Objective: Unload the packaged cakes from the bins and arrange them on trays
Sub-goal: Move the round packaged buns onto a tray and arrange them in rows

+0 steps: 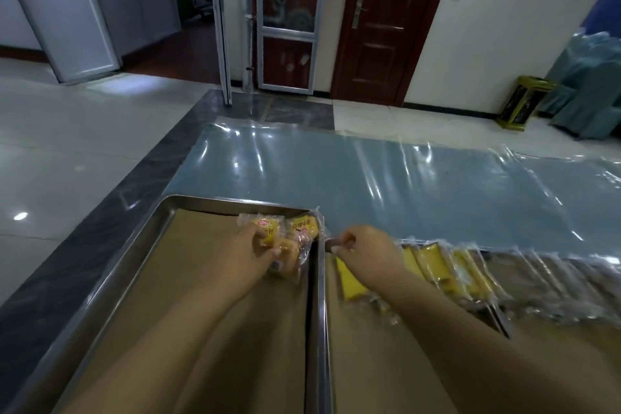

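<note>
The left hand (258,247) holds a few cakes (295,242) in clear wrappers at the far right corner of the left tray (235,201), its grip closed round them. Their yellow labels bear a red oval logo and Chinese characters, too blurred to read. The right hand (364,250) is at the far left corner of the right tray (323,312), fingers curled by the rim; I cannot tell whether that grip holds anything. Just below it lies a yellow pack (349,279). A row of packs (450,265) overlaps along that tray's far edge. Both trays are lined with brown paper (188,279) and sit side by side on a plastic sheet (369,178).
</note>
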Available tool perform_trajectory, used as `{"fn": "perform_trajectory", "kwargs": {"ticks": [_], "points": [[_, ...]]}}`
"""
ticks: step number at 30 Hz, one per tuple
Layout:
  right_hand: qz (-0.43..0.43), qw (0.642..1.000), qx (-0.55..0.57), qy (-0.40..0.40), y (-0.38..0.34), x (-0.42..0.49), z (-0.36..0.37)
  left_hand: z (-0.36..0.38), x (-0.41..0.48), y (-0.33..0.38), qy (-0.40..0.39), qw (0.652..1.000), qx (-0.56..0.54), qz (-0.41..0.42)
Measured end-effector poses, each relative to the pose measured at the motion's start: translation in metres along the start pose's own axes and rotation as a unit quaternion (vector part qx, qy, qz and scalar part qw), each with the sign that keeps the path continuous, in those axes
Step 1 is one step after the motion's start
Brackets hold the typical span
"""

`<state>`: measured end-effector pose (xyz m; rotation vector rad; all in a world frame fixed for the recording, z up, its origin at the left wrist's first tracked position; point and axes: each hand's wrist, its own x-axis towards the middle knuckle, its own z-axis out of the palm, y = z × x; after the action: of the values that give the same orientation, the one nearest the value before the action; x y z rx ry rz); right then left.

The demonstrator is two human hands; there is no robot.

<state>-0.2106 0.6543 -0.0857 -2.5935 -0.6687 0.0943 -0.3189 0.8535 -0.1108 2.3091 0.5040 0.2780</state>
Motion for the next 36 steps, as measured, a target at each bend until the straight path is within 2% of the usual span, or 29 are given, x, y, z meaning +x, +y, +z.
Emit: {"fn": "perform_trajectory", "kwargs": {"ticks": [3,9,15,20,28,36], "points": [[-0.031,0.999,-0.026,-0.016,0.021,-0.042,-0.026,0.007,-0.039,0.034,0.003,0.997,0.036,0.065],[-0.083,0.992,-0.091,-0.021,0.083,-0.133,-0.088,0.044,-0.116,0.105,-0.019,0.983,0.125,0.135],[-0.101,0.983,-0.155,-0.019,0.161,-0.226,-0.16,0.104,-0.189,0.185,-0.036,0.963,0.179,0.199],[-0.08,0.982,-0.173,-0.001,0.227,-0.291,-0.226,0.15,-0.233,0.262,-0.06,0.939,0.221,0.256],[-0.038,0.98,-0.186,0.059,0.313,-0.338,-0.313,0.21,-0.251,0.388,-0.045,0.91,0.203,0.358],[-0.001,0.978,-0.187,0.097,0.402,-0.34,-0.39,0.277,-0.22,0.495,-0.061,0.898,0.119,0.42]]}}
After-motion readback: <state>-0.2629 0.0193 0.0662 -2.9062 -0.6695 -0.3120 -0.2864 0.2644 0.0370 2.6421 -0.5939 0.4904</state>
